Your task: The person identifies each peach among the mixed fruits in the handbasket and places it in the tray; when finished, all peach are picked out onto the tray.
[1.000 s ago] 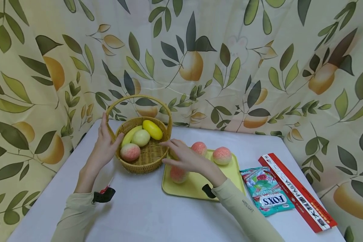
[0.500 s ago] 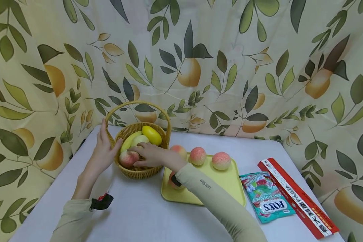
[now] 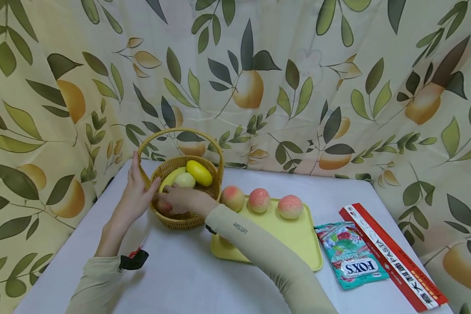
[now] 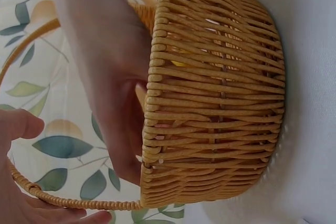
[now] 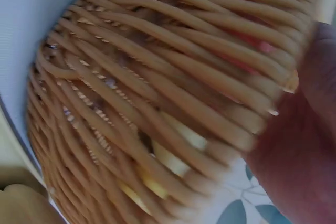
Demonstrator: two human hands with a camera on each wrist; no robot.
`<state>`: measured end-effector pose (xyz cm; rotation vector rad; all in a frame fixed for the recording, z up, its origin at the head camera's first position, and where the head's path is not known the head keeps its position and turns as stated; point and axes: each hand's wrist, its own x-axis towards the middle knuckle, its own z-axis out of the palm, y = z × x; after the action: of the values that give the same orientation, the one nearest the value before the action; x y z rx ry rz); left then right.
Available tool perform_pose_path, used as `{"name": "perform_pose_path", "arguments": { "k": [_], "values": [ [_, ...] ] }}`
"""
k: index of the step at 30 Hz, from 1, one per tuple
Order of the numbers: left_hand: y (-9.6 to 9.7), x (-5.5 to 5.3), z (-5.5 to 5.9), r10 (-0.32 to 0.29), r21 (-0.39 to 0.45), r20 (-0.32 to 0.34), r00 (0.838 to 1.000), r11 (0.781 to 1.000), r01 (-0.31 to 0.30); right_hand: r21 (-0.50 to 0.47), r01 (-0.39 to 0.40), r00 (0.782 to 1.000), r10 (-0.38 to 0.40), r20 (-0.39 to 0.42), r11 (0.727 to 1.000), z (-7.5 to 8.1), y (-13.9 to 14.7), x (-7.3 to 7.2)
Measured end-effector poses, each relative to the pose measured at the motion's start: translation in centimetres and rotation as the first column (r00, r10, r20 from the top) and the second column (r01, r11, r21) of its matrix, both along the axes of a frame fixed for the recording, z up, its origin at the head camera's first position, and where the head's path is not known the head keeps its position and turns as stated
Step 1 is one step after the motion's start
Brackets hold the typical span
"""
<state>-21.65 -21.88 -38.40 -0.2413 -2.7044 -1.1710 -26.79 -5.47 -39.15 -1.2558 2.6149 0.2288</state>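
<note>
A woven wicker basket [image 3: 182, 223] with an arched handle stands at the back left. Inside lie a banana [image 3: 172, 176], a pale green round fruit [image 3: 185, 180], a yellow oval fruit [image 3: 199, 173] and a pink speckled peach [image 3: 164, 206]. My right hand [image 3: 188, 201] reaches over the rim, fingers curled round that peach and partly covering it. In the left wrist view, those fingers [image 4: 118, 140] bend down behind the wicker wall. My left hand [image 3: 132, 196] rests at the basket's left side, fingers straight along the handle and thumb near the rim.
Right of the basket, a yellow tray [image 3: 294, 248] carries several peaches [image 3: 259, 200]; one at its front is mostly hidden by my right sleeve [image 3: 255, 237]. Farther right lie a teal candy bag [image 3: 351, 255] and a long red pasta box [image 3: 394, 257]. A patterned curtain hangs behind.
My right hand has moved left from the basket's right rim into the basket and closed over the peach there. My left hand has stayed at the handle.
</note>
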Motion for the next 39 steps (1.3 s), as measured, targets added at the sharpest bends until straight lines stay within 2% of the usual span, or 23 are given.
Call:
{"name": "perform_pose_path", "arguments": {
  "k": [7,10,13,19,24,30,39],
  "values": [
    [0.5,0.1,-0.1,0.0,0.011,-0.024,1.0,1.0,0.0,0.002,-0.061,0.994,0.061,-0.09,0.998,-1.0,0.3,-0.1],
    [0.6,0.0,-0.1,0.002,0.012,-0.028,1.0,1.0,-0.002,-0.025,-0.091,0.992,0.088,-0.094,0.996,-1.0,0.9,-0.3],
    [0.6,0.0,0.0,0.005,0.007,-0.023,1.0,1.0,-0.005,-0.079,-0.105,0.993,0.101,-0.06,0.991,-1.0,1.7,-0.5],
    [0.7,0.1,0.3,0.008,0.0,-0.003,1.0,1.0,-0.008,-0.198,-0.055,0.996,0.066,0.051,0.979,-0.8,4.1,-0.2],
    [0.5,0.0,0.7,0.021,-0.017,-0.007,1.0,1.0,-0.021,-0.211,-0.034,0.998,0.046,0.049,0.977,-0.5,5.0,0.1],
    [0.5,-0.1,0.8,0.009,-0.01,-0.006,1.0,1.0,-0.009,-0.205,-0.012,0.998,0.023,0.052,0.979,0.1,5.7,0.3],
    [0.3,0.2,0.3,0.022,-0.006,0.02,1.0,1.0,-0.022,-0.299,0.034,0.989,0.011,0.146,0.954,1.6,8.0,0.8]
  ]
}}
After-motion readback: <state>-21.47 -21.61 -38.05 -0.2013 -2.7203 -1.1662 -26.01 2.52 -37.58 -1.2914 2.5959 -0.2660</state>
